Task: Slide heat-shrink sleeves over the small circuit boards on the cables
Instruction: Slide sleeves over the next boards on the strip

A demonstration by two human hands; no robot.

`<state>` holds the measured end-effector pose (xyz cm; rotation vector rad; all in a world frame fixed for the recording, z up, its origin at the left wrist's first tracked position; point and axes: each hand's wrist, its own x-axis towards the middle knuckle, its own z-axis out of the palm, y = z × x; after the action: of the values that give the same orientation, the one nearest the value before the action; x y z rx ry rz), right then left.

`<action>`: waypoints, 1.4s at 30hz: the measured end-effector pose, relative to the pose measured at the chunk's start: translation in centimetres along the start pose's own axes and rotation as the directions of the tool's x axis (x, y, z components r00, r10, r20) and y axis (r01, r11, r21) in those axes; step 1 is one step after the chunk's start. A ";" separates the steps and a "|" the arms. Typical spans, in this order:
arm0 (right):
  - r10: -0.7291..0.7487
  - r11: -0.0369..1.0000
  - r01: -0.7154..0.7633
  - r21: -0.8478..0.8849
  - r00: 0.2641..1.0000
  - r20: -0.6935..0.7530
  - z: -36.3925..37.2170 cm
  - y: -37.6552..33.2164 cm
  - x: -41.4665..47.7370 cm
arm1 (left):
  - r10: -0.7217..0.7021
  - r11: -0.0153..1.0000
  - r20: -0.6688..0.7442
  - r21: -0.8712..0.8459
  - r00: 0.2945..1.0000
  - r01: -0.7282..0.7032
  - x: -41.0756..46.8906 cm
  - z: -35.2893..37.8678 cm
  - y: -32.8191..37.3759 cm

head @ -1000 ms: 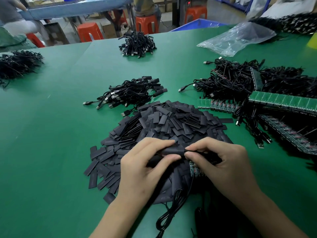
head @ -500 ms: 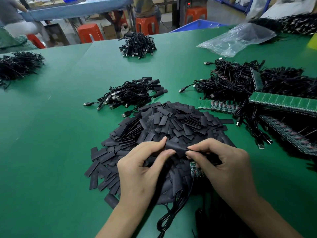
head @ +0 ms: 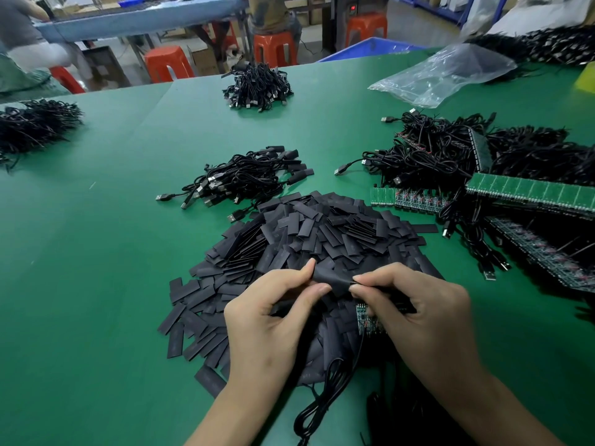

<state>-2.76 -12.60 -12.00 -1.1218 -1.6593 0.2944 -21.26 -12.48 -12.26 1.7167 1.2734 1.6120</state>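
A flat black heat-shrink sleeve (head: 331, 278) is pinched at its left end by the thumb and forefinger of my left hand (head: 273, 313). My right hand (head: 415, 313) pinches the sleeve's right end and also grips a small green circuit board (head: 365, 320), which shows under its fingers. The board's black cable (head: 325, 397) trails down toward me. Both hands hover over a big pile of loose black sleeves (head: 309, 239) on the green table (head: 96, 284).
A bundle of sleeved USB cables (head: 244, 181) lies behind the pile. Strips of green boards (head: 528, 191) and tangled cables (head: 434, 156) fill the right side. More cable heaps (head: 257, 86) (head: 35, 123) and a clear plastic bag (head: 447, 75) lie farther back.
Both hands have lifted the sleeve slightly and shifted it up over the pile. My left fingers have re-gripped its left end; my right fingertips have closed on its right end.
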 end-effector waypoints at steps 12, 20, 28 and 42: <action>0.171 0.974 -0.191 0.125 0.973 0.156 -0.6 0.3 0.9 | -0.003 0.984 0.090 -0.177 0.996 0.019 0.6 -1.0 -0.1; 0.075 0.993 -0.091 0.073 0.977 0.199 -0.6 0.4 1.0 | 0.138 0.986 0.187 0.070 0.973 -0.153 0.8 -1.5 -0.1; -0.058 0.997 0.066 -0.033 0.981 0.188 -0.2 0.6 0.7 | 0.058 0.990 0.242 0.109 0.968 -0.087 0.8 -0.6 -0.2; -0.013 1.000 0.017 -0.016 0.971 0.237 -0.3 0.2 0.8 | 0.038 0.990 0.290 0.116 0.956 -0.074 1.0 -0.9 -0.4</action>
<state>-2.40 -12.00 -11.48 -1.1212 -1.8824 0.4183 -22.40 -11.70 -11.93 1.9958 1.2127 1.2737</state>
